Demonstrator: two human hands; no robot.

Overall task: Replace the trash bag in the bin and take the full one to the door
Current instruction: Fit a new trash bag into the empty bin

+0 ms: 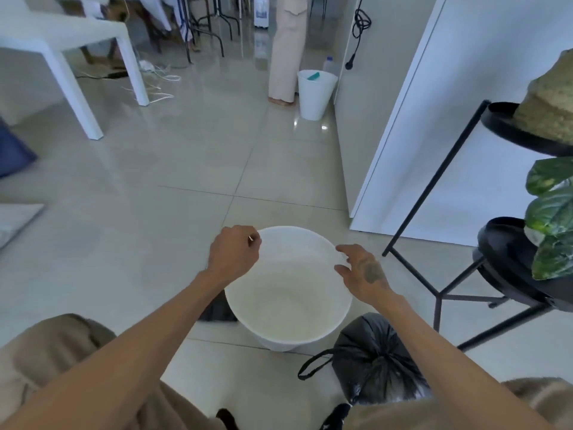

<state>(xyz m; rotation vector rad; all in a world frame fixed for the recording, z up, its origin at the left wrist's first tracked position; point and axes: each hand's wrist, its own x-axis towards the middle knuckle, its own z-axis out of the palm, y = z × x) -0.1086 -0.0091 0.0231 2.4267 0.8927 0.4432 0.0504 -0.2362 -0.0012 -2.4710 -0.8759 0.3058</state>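
Note:
A white round bin (279,344) stands on the tiled floor right in front of me. Its inside looks pale and hazy, as if lined with a thin white bag. My left hand (234,252) is pinched at the far-left rim, with a small bit of white film showing between the fingers. Against the right rim rests my right hand (362,274), fingers spread and holding nothing. A full black trash bag (372,361), tied at the top with a loop handle, sits on the floor just right of the bin, near my knee.
A dark flat item (217,310) lies on the floor left of the bin. A black metal stand (434,193) with a plant (552,218) is close on the right. Farther off are a second white bin (314,94), a person's legs (285,57) and a white chair (77,57).

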